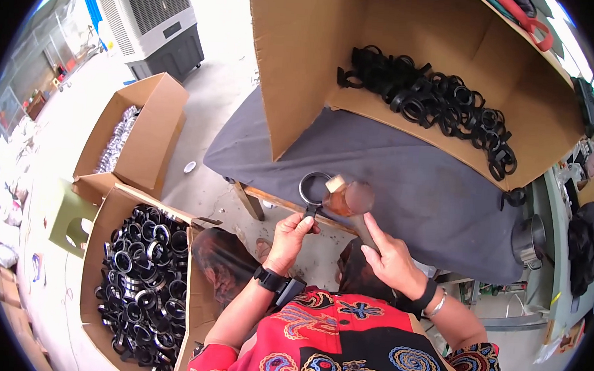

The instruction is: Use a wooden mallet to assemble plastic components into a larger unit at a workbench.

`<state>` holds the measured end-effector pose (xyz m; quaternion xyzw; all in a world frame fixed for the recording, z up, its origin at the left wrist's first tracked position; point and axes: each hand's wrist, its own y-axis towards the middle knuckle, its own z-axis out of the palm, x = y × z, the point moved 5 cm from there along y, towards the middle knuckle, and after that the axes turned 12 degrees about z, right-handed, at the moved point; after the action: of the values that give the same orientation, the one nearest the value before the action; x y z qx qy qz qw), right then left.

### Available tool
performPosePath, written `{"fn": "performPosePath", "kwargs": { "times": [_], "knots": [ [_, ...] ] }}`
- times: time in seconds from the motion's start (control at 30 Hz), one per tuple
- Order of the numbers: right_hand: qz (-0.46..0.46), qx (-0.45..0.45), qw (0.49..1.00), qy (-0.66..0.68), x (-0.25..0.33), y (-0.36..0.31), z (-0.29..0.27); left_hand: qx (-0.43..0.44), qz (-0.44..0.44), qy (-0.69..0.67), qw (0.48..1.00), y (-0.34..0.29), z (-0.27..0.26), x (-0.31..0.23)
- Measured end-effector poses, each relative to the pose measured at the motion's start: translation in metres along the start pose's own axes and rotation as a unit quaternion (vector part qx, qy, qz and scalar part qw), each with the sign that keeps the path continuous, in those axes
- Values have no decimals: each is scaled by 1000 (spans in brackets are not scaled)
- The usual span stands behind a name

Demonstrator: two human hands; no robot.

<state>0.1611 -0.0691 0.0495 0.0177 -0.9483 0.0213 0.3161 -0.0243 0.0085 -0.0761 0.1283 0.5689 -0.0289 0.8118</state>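
My left hand [292, 238] is closed on the short black stem of a round ring [301, 189]. The ring is black with a silvery band, and its loop rests at the near edge of the cloth-covered table. In my right hand [396, 261] is a mallet, its handle gripped with the index finger stretched along it. The brown mallet head [357, 199], somewhat blurred and with a pale end, is just right of the ring; whether they touch I cannot tell.
Grey cloth [406, 185] covers the table. On it a large cardboard box [277, 69], lying on its side, holds many black rings [421, 101]. Left of my legs, another carton [91, 268] contains black-and-silver rings [146, 299]. Beyond are a carton [158, 119] of silvery parts and an air cooler [147, 20].
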Motion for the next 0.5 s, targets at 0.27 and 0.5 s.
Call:
{"fn": "performPosePath", "kwargs": {
  "times": [0.27,0.5],
  "knots": [
    [68,-84,937,333,-44,8,-27,-186,72,-104,974,-28,-68,-63],
    [167,-158,887,400,-78,20,-37,-571,211,-130,783,-124,-250,-114]
  ]
}}
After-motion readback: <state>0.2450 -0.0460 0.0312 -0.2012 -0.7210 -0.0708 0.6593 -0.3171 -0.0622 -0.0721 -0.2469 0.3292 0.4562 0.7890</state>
